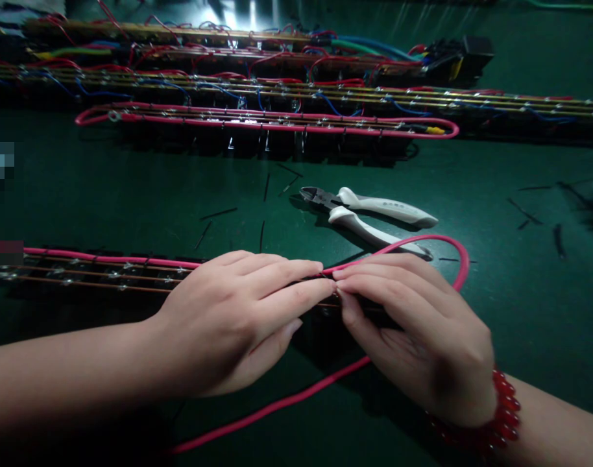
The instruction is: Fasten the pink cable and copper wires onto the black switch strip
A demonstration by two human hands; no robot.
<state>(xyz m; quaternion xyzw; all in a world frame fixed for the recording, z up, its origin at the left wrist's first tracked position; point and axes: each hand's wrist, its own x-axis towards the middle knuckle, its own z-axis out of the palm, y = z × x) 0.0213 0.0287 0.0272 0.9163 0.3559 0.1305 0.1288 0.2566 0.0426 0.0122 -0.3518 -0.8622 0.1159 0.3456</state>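
Observation:
My left hand (238, 311) lies over a long strip of black parts and copper-coloured rods (114, 279), its fingers stretched across the red cable (111, 257) and its thumb apart on the near side. My right hand (418, 324), wearing a red bead bracelet (507, 405), is closed in a pinch at the strip, its fingertips meeting the left index fingertip. What it pinches is hidden. A thin dark strand (349, 259) shows beside the fingers. From there the cable loops round behind my right hand and runs toward the lower left.
White-handled cutting pliers (384, 206) lie just beyond my hands, jaws apart. Short black offcuts (218, 213) are scattered on the green surface (131, 188). Farther back are a strip with a tied red cable loop (267, 133) and longer wired strips (296, 84).

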